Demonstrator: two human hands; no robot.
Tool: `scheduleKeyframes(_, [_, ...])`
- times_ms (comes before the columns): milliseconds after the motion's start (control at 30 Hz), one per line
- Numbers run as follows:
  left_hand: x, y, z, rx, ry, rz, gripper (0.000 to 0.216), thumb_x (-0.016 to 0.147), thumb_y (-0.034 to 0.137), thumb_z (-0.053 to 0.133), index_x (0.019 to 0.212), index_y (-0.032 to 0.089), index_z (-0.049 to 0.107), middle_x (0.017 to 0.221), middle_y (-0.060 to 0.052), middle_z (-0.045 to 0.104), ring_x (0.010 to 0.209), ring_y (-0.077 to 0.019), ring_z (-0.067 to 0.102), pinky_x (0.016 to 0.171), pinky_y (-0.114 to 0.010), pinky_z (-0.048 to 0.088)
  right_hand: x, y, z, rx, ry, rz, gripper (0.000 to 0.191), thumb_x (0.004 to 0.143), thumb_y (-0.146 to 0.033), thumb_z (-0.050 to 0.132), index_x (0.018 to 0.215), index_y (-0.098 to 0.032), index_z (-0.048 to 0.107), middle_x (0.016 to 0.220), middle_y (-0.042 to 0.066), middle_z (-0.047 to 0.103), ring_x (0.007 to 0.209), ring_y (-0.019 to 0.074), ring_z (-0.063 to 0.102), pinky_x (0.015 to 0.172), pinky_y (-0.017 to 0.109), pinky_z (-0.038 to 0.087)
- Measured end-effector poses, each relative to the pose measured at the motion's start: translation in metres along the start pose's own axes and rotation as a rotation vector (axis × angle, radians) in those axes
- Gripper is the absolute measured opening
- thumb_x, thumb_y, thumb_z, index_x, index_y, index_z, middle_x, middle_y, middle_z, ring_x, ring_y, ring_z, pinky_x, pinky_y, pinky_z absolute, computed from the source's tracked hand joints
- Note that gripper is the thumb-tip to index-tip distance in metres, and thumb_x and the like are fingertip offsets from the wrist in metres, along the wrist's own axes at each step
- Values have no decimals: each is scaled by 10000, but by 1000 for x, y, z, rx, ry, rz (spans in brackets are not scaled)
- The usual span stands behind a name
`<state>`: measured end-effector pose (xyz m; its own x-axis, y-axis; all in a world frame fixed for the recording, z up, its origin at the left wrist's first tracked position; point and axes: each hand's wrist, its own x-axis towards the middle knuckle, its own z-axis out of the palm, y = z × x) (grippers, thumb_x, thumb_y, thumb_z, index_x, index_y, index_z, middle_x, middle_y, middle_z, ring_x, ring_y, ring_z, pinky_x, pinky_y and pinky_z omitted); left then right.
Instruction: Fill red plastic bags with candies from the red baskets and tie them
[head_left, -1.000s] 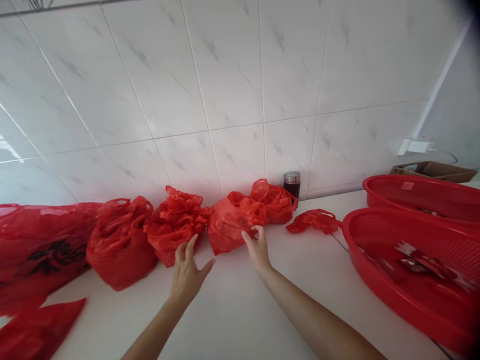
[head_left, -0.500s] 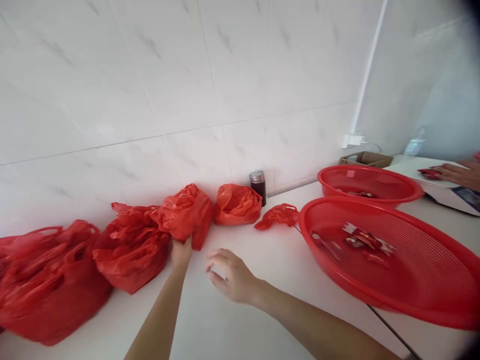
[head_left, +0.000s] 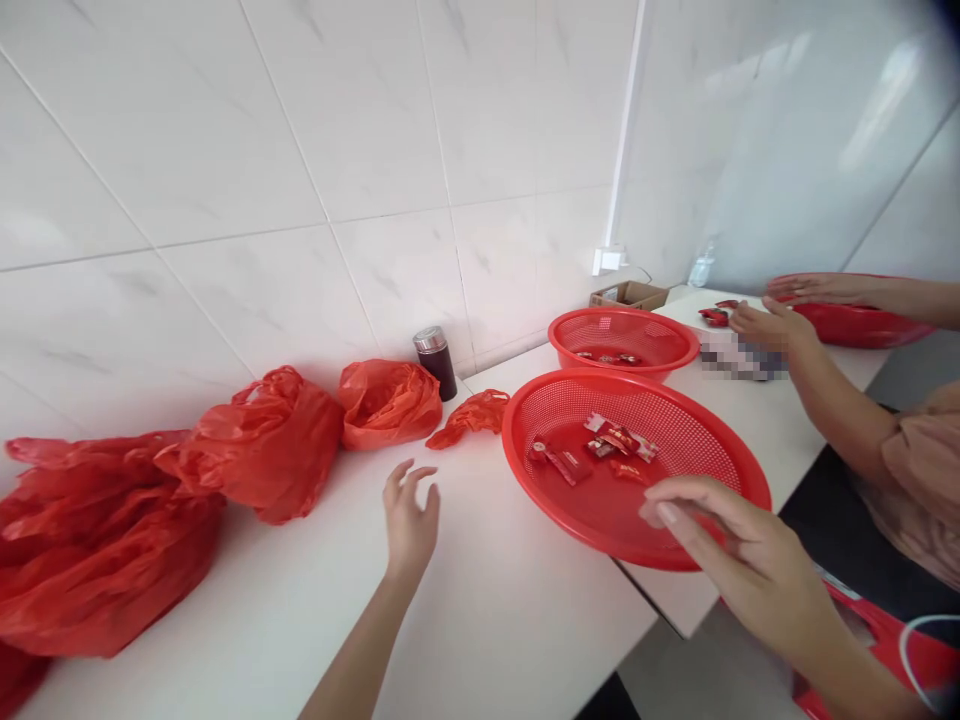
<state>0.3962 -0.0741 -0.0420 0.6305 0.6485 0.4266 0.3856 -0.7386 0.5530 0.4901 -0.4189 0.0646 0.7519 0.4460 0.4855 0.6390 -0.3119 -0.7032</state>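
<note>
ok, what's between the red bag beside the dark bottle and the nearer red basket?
In the head view, a small crumpled red plastic bag lies there on the white tabletop, close to the nearer basket.

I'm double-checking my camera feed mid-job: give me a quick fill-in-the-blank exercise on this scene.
In view, the right hand overlaps the near basket, which is coloured ____.
The left hand holds ____.
The dark bottle has a metallic lid coloured ____.

Missing words: red; nothing; silver.
</note>
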Motion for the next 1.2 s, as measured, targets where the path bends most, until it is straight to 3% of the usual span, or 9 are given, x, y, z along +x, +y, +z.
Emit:
scheduleKeyframes(100, [32,39,31,-9,-97,219,233,838,218,553,1013,293,686,1507,-28,348,1409,-292,257,1117,-470,294,-13,0,7,58,-122,-56,113,896,-319,531,944,-285,627,869,28,703,782,181,684,655,244,552])
scheduleKeyframes(200, [63,51,48,-8,-164,290,299,767,152,627,1047,237,684,1449,-90,450,1358,-327,353,1075,-482,349,-31,-12,20,144,-231,-116,99,898,-264,520,925,-303,606,813,1,686,736,158,668,669,232,538])
scheduleKeyframes(367, [57,30,34,-3,-118,228,247,884,221,482,1083,169,620,1083,-124,672,1013,-258,630,898,-429,495,-48,-24,44,269,-309,-231,152,845,-143,543,900,-277,591,750,-19,675,670,126,643,667,211,505])
scheduleKeyframes(500, [37,20,16,28,-98,261,244,897,252,469,1078,193,621,1269,-135,562,1182,-278,528,969,-443,446,-43,-29,73,283,-425,-243,137,857,-130,503,885,-212,609,770,9,681,711,122,637,694,213,489])
scheduleKeyframes(667, [73,43,31,16,-226,373,245,780,128,599,977,233,700,1538,-43,317,1428,-327,194,1103,-499,287,-53,-41,117,379,-504,-364,129,863,-226,534,892,-246,658,770,-2,704,725,133,663,742,249,511])
scheduleKeyframes(800, [99,53,42,-52,-308,312,237,739,137,614,958,154,704,1307,-123,586,1276,-341,456,1033,-456,360,-73,-30,125,375,-516,-371,215,901,-340,481,822,-323,681,758,-34,702,780,150,689,674,246,522])
scheduleKeyframes(933, [68,32,27,-180,-245,126,172,745,254,613,884,164,660,1011,-105,696,992,-289,632,918,-424,442,-77,-9,116,374,-481,-321,152,858,-282,528,842,-281,679,729,-9,702,696,158,680,644,256,529])
scheduleKeyframes(1033, [19,10,-8,-290,-103,-85,269,788,422,571,910,182,581,909,-90,679,871,-262,649,808,-417,492,-66,-1,116,413,-430,-190,130,835,-200,534,881,-223,653,781,19,697,729,153,654,709,267,521])
scheduleKeyframes(1200, [-67,10,-83,-889,-99,-449,344,789,458,626,998,188,585,993,-76,671,844,-204,651,719,-335,529,-34,-14,146,608,-294,127,342,895,-336,535,1222,-249,484,1282,97,533,1096,192,563,832,306,508])
